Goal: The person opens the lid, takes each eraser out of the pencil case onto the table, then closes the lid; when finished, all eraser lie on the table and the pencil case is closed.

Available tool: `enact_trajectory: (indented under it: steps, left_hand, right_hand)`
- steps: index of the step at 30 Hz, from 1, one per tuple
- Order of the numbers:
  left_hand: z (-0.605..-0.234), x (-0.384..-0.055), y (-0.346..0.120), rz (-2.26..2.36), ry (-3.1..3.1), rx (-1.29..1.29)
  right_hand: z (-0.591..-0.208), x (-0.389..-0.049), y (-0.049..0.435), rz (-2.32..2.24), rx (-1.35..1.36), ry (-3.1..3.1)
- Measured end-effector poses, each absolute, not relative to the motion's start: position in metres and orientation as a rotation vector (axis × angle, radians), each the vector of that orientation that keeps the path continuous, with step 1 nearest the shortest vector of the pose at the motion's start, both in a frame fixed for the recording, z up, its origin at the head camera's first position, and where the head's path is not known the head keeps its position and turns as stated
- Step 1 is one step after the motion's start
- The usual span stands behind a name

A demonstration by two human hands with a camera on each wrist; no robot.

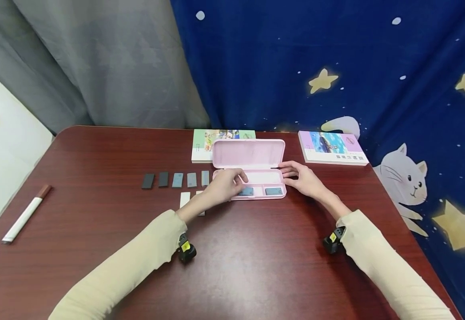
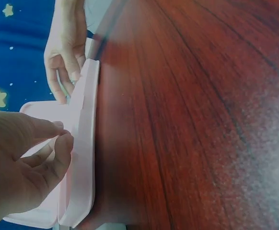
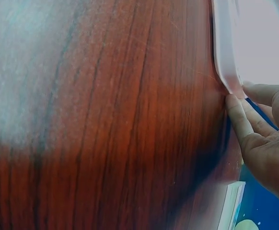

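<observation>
A pink pencil case (image 1: 259, 198) lies with its lid (image 1: 248, 153) raised at the back. Blue-grey flat blocks lie in its front compartments, one block (image 1: 246, 191) at left and another block (image 1: 273, 191) at right. My left hand (image 1: 225, 186) is bent over the case's left part, its thumb and fingertips close together in the left wrist view (image 2: 31, 167); nothing shows between them. At the case's right end, my right hand (image 1: 302, 180) touches the edge near the hinge with extended fingers, as the right wrist view's hand (image 3: 269, 139) also shows.
Left of the case runs a row of several flat blocks, from a dark grey block (image 1: 148, 181) to a pale blue-grey block (image 1: 205, 178). White blocks (image 1: 184, 199) lie in front. Books stand behind, green (image 1: 202, 146) and purple (image 1: 334, 149). A marker (image 1: 26, 215) lies far left.
</observation>
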State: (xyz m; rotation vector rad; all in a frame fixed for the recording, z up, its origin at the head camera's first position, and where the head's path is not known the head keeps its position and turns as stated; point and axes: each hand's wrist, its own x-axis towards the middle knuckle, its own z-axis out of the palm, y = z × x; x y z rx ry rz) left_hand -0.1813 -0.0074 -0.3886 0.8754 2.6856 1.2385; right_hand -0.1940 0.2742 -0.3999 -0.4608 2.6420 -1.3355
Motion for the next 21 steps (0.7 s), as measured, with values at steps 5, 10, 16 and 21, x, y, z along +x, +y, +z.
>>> enact_trajectory:
  steps: [5, 10, 16, 21]
  left_hand:
    - [-0.389, -0.184, -0.001, 1.164, 2.707, 1.037]
    - [-0.382, -0.181, 0.007, 0.988, 2.758, 0.984]
    - [-0.383, -0.178, 0.013, 0.787, 2.824, 0.923]
    - [-0.384, -0.177, 0.016, 0.756, 2.826, 0.913]
  right_hand:
    - [-0.394, -0.193, 0.270, -1.346, -0.460, 2.628]
    - [-0.376, -0.182, 0.261, -1.367, -0.466, 2.604]
    - [-0.364, -0.175, 0.255, -1.340, -0.452, 2.612]
    - [-0.363, -0.175, 0.255, -1.350, -0.459, 2.612]
